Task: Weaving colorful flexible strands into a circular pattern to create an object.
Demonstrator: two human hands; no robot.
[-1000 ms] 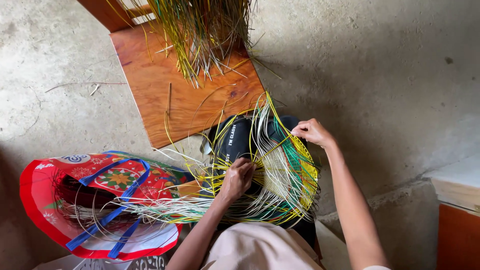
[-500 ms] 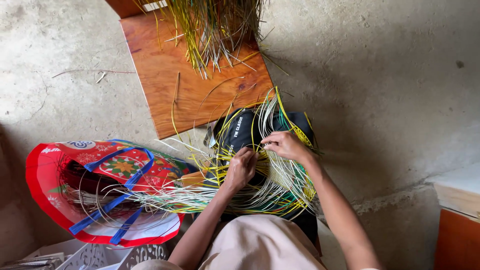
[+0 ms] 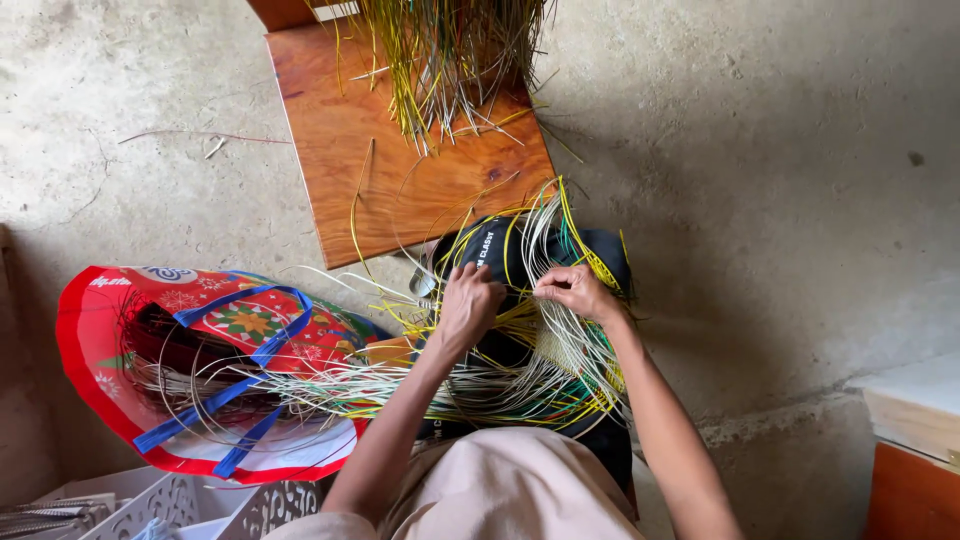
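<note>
Both hands — left hand (image 3: 468, 303), right hand (image 3: 574, 290) — gripping pale woven strips (image 3: 560, 345) beneath them.

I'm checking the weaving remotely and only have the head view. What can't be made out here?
- Woven piece: its pattern and edge are hidden by loose strips and both hands.
- Left hand and right hand: fingertips curl into the strips, so the grip is unclear.
- Bundle of strips on the wooden board: cut off by the top edge.
- Red bag: its contents are dark and tangled.
</note>
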